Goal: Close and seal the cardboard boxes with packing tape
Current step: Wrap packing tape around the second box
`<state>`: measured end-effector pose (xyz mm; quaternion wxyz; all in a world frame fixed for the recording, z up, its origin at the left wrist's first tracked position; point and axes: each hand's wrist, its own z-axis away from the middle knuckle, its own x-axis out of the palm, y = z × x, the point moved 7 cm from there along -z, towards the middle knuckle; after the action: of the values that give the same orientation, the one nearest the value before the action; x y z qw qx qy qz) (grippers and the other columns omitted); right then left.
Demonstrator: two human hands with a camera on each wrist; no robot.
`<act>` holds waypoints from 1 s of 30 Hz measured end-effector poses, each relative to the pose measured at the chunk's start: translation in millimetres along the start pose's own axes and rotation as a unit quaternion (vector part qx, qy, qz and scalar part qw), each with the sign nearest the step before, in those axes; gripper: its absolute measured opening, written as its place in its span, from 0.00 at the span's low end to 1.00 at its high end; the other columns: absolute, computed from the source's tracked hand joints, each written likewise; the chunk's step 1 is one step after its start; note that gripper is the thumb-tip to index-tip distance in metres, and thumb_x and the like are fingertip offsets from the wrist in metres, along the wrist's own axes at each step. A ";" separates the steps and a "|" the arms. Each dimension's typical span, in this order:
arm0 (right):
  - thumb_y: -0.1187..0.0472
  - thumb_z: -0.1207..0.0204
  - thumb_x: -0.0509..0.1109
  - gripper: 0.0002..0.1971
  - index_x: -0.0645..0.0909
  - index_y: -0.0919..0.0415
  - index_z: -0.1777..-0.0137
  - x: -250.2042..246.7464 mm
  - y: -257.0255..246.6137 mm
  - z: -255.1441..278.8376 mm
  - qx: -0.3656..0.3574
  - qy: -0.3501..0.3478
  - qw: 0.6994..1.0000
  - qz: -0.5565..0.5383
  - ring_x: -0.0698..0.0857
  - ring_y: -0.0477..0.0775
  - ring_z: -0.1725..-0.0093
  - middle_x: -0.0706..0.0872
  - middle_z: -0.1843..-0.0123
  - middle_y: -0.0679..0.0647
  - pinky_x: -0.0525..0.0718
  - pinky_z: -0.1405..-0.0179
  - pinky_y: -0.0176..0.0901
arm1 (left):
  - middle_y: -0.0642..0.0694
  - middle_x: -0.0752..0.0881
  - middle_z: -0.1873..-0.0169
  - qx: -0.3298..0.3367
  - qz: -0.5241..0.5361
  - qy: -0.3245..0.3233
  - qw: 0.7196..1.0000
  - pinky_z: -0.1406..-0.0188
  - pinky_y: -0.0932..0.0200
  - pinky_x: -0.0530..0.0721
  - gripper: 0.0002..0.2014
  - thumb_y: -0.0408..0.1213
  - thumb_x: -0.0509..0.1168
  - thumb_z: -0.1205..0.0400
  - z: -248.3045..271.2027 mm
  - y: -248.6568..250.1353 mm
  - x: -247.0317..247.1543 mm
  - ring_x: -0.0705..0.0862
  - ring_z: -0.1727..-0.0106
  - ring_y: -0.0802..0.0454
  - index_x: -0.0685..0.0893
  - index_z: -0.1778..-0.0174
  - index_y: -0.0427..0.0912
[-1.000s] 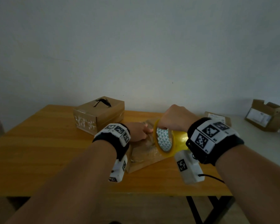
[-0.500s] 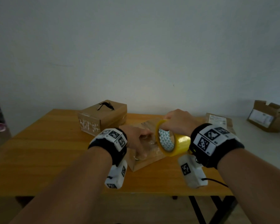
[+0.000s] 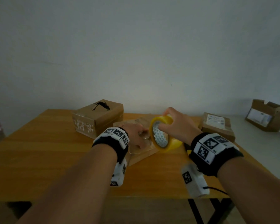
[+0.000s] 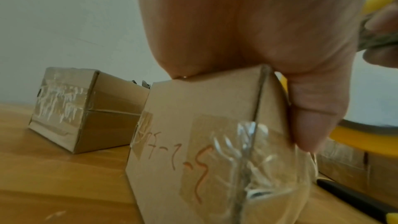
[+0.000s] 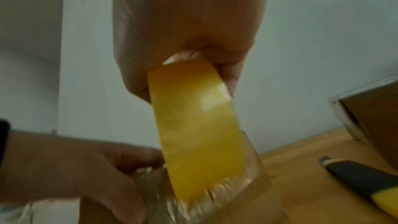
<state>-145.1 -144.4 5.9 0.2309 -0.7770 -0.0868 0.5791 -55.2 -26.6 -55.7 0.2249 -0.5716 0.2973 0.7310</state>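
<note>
A flat cardboard box (image 3: 141, 155) lies mid-table with wrinkled clear tape on its top and near side (image 4: 247, 159). My left hand (image 3: 136, 135) presses down on its top, and the thumb (image 4: 312, 125) lies straight down the box's side. My right hand (image 3: 176, 126) grips a yellow roll of packing tape (image 3: 162, 137) just right of the left hand, above the box's right end, with the thumb in the core. In the right wrist view the roll (image 5: 193, 117) reaches down to the taped box edge, next to my left hand (image 5: 75, 168).
A taller taped box (image 3: 97, 120) stands at the back left of the wooden table (image 3: 39, 151). A labelled box (image 3: 217, 125) sits at the back right. A black-and-yellow knife (image 5: 361, 176) lies right of the roll. Another open box (image 3: 265, 115) rests beyond the table.
My right hand has lifted and turned the tape roll a little, away from me over the box. My left hand stays pressed on the box top.
</note>
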 end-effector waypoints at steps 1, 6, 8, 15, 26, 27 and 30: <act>0.43 0.28 0.70 0.20 0.74 0.48 0.40 1.3 -0.2 -2.1 0.007 -0.030 0.999 0.011 0.81 0.53 0.60 0.81 0.56 0.50 0.78 0.65 0.46 | 0.49 0.75 0.28 -0.001 -0.015 0.008 1.000 0.34 0.46 0.77 0.33 0.57 0.68 0.24 -1.1 1.1 -0.8 0.76 0.33 0.46 0.68 0.24 0.55; 0.45 0.28 0.72 0.19 0.80 0.52 0.41 3.1 4.7 -1.9 0.014 -0.079 0.997 0.023 0.82 0.53 0.51 0.82 0.49 0.49 0.78 0.59 0.43 | 0.51 0.61 0.19 -0.018 -0.034 -0.001 0.999 0.23 0.45 0.65 0.38 0.58 0.68 0.25 -7.0 -3.8 4.1 0.63 0.21 0.46 0.61 0.19 0.58; 0.45 0.28 0.72 0.19 0.80 0.52 0.41 6.5 7.5 0.5 0.018 -0.089 0.995 0.036 0.81 0.51 0.53 0.82 0.50 0.49 0.77 0.61 0.42 | 0.51 0.58 0.18 -0.022 -0.031 -0.010 0.999 0.23 0.46 0.64 0.38 0.56 0.68 0.24 -6.3 -3.7 3.1 0.61 0.19 0.46 0.60 0.19 0.58; 0.47 0.27 0.72 0.21 0.75 0.49 0.36 19.6 14.3 5.2 0.012 -0.130 0.989 0.069 0.79 0.49 0.56 0.80 0.49 0.48 0.74 0.67 0.40 | 0.48 0.54 0.18 -0.069 -0.050 -0.047 0.995 0.27 0.37 0.67 0.44 0.65 0.67 0.30 -15.8 -2.1 -6.7 0.54 0.19 0.37 0.54 0.19 0.66; 0.49 0.28 0.73 0.19 0.72 0.49 0.40 29.3 15.4 -2.2 0.010 -0.126 0.989 0.080 0.78 0.49 0.64 0.80 0.59 0.49 0.73 0.69 0.42 | 0.53 0.46 0.16 0.013 -0.051 -0.009 0.999 0.19 0.39 0.50 0.41 0.52 0.66 0.20 -6.1 11.8 10.5 0.46 0.16 0.47 0.49 0.16 0.56; 0.50 0.28 0.72 0.20 0.72 0.49 0.39 29.3 14.6 -2.5 0.011 -0.126 0.988 0.084 0.78 0.48 0.64 0.79 0.59 0.48 0.73 0.69 0.42 | 0.54 0.49 0.16 0.021 -0.017 -0.009 1.000 0.19 0.46 0.53 0.38 0.47 0.67 0.20 -2.9 12.1 7.9 0.49 0.16 0.49 0.53 0.17 0.56; 0.50 0.28 0.72 0.21 0.73 0.50 0.37 28.7 13.5 -0.9 0.006 -0.128 0.988 0.092 0.76 0.47 0.63 0.77 0.59 0.46 0.70 0.71 0.40 | 0.55 0.69 0.22 0.016 0.121 -0.026 0.992 0.34 0.60 0.71 0.27 0.35 0.67 0.20 2.7 7.5 -2.9 0.71 0.26 0.51 0.73 0.24 0.54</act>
<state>-137.0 -145.0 -24.8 0.1688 -0.7000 -0.0402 0.6928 -61.4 -30.2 -51.1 0.1516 -0.5085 0.3702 0.7625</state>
